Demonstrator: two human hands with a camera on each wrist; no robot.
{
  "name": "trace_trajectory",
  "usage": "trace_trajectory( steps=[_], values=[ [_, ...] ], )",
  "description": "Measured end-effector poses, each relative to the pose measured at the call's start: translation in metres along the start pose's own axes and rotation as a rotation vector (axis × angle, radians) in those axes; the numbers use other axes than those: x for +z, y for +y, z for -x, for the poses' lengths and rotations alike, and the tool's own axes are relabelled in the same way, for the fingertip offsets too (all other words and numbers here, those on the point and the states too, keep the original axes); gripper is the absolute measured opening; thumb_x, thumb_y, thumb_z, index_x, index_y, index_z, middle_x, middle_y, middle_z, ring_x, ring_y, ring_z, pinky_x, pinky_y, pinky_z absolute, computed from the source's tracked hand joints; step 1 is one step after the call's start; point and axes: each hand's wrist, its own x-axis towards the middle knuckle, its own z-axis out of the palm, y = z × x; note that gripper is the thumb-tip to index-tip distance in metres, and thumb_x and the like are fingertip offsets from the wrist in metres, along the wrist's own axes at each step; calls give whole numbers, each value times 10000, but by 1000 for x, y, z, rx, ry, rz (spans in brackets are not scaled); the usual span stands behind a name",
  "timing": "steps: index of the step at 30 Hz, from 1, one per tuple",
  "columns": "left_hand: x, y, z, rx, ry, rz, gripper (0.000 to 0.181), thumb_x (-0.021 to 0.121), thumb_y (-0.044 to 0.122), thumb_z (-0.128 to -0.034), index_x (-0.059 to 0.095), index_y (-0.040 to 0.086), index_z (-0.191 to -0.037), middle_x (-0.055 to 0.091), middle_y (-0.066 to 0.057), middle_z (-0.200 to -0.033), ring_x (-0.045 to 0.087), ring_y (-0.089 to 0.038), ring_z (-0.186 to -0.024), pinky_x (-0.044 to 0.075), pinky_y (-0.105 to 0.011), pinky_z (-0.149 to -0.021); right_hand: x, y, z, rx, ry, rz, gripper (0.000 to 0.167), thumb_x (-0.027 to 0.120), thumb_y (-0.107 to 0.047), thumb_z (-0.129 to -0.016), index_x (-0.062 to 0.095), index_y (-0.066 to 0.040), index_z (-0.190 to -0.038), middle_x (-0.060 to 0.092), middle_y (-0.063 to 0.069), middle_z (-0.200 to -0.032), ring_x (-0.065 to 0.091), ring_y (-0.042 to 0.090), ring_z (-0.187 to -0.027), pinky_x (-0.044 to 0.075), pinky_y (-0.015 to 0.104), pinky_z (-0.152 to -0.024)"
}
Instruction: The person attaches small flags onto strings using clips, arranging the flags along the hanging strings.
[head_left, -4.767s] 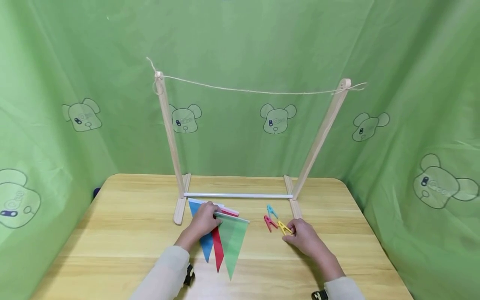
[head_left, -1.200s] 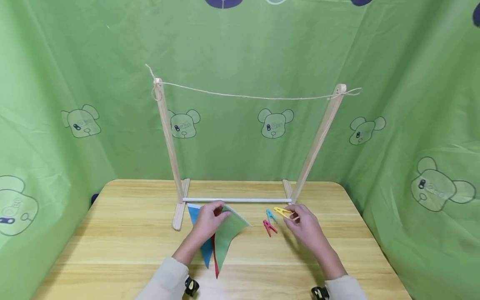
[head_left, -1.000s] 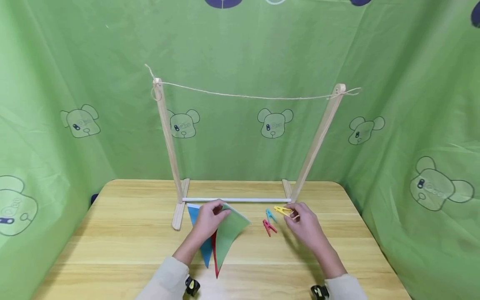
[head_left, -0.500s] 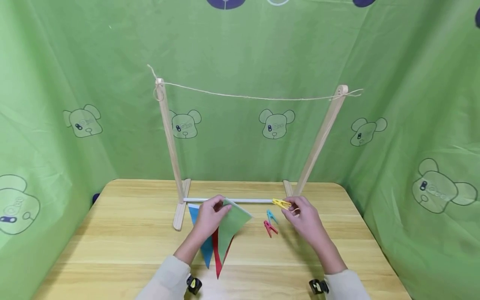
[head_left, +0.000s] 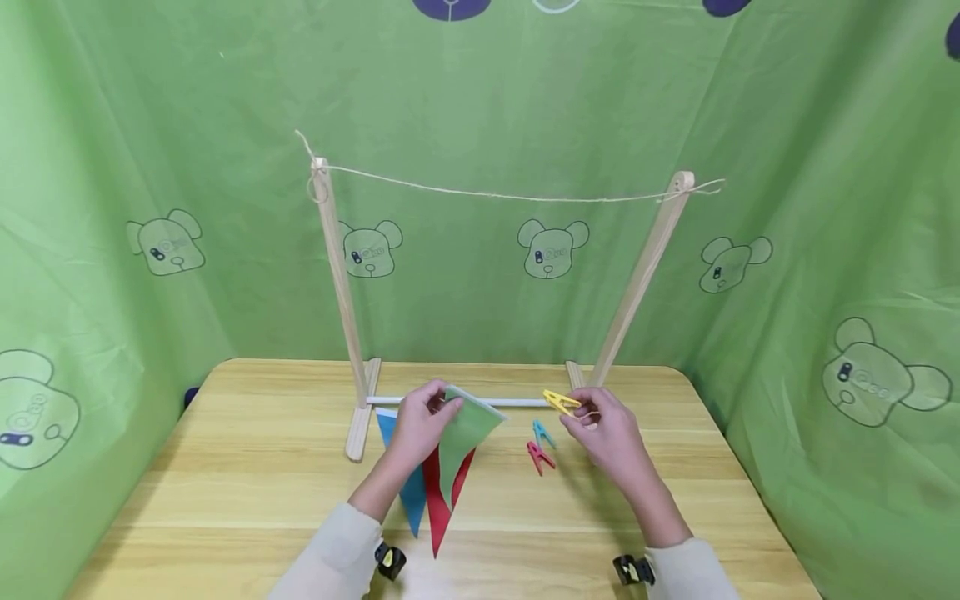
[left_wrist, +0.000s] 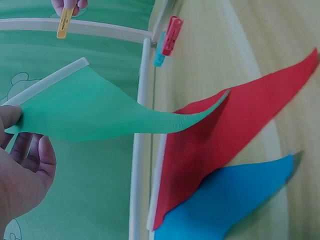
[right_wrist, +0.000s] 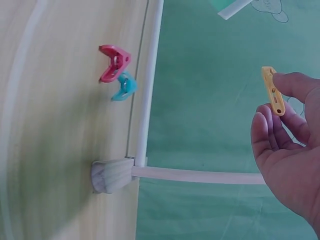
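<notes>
pale wood-grain table [head_left: 262, 483], nearest, bears a red flag [head_left: 437, 510] overlapping a blue flag [head_left: 413, 498]. above, the left hand [head_left: 420, 423] pinches a limp, triangular green flag [head_left: 467, 435], partly screening the red; the right hand [head_left: 612, 432] pinches a yellow plastic clothespin [head_left: 558, 402]. between them lie a pink clothespin [head_left: 537, 456] and a blue clothespin [head_left: 543, 433]. behind: white rod [head_left: 520, 402], 2 wooden posts [head_left: 340, 279], sagging twine [head_left: 465, 193]; furthest, creased green curtain [head_left: 457, 100].

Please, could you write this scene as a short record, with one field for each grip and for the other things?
Left grip: pinches the green pennant near one end of its white top edge
Right grip: pinches the yellow clothespin
On table: red pennant partly over blue pennant; pink clothespin beside light-blue clothespin
String: spans two wooden posts, no pennant clipped on it
</notes>
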Motion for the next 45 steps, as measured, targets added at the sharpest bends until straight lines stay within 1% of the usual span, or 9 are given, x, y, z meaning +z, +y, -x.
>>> trace_trajectory(
  steps=[3, 8, 10, 18, 22, 25, 30, 38, 45],
  values=[
    [1, 5, -4, 5, -3, 1, 72, 748, 93, -944, 685, 70, -921, 581, -53, -781, 513, -154, -725, 442, -198, -593, -3, -3, -1, -23, 15, 5, 311, 793, -54, -893, 669, -6, -1174, 667, 120, -1037, 666, 229, -926, 591, 229, -786],
    [2, 15, -8, 11, -12, 20, 53, 744, 95, -947, 700, 64, -943, 574, -47, -781, 510, -156, -730, 440, -196, -597, -9, -8, -5, -66, 34, 17, 301, 780, -38, -902, 678, -2, -1182, 668, 133, -1057, 681, 257, -952, 616, 385, -831],
    [0, 17, -8, 18, -4, 20, 48, 743, 86, -944, 702, 61, -944, 573, -54, -781, 511, -164, -731, 439, -197, -601, -10, -10, -6, -79, 27, 16, 299, 777, -38, -904, 680, -3, -1185, 663, 131, -1048, 676, 253, -944, 616, 407, -828],
    [-5, 22, -12, 21, 28, -1, 70, 747, 100, -945, 685, 77, -922, 548, -30, -775, 506, -146, -724, 441, -202, -608, -17, -14, -13, -102, 32, 24, 286, 759, -36, -912, 675, -11, -1184, 641, 134, -1024, 638, 204, -891, 596, 272, -781],
    [-6, 25, -16, 10, 28, 9, 62, 747, 109, -945, 690, 86, -933, 543, -37, -784, 506, -160, -734, 449, -206, -614, -21, -14, -16, -108, 28, 33, 274, 735, -37, -923, 670, -2, -1187, 630, 129, -1030, 625, 208, -900, 602, 326, -798],
    [-6, 28, -19, 20, 28, 30, 53, 746, 106, -948, 698, 82, -949, 552, -63, -798, 502, -176, -748, 449, -209, -624, -25, -16, -19, -118, 31, 31, 271, 734, -31, -924, 665, 7, -1183, 626, 128, -1026, 627, 219, -903, 611, 384, -810],
    [-4, 33, -24, 39, 25, 57, 48, 743, 79, -947, 712, 54, -974, 579, -108, -810, 497, -192, -755, 441, -206, -634, -29, -21, -25, -144, 34, 31, 284, 759, -34, -915, 666, 17, -1178, 634, 141, -1033, 637, 221, -912, 613, 368, -818],
    [-1, 38, -29, 65, 34, 91, 41, 751, 84, -940, 723, 58, -955, 569, -69, -793, 503, -173, -750, 444, -215, -644, -33, -29, -30, -166, 64, 34, 299, 782, -48, -902, 671, 10, -1174, 639, 127, -1033, 656, 217, -902, 615, 359, -813],
    [2, 45, -35, 79, 30, 114, 44, 748, 96, -943, 718, 66, -957, 560, -49, -798, 502, -185, -755, 446, -222, -645, -41, -35, -37, -189, 70, 38, 303, 786, -43, -898, 669, 6, -1173, 646, 139, -1026, 655, 221, -877, 572, 173, -756]
  ],
)
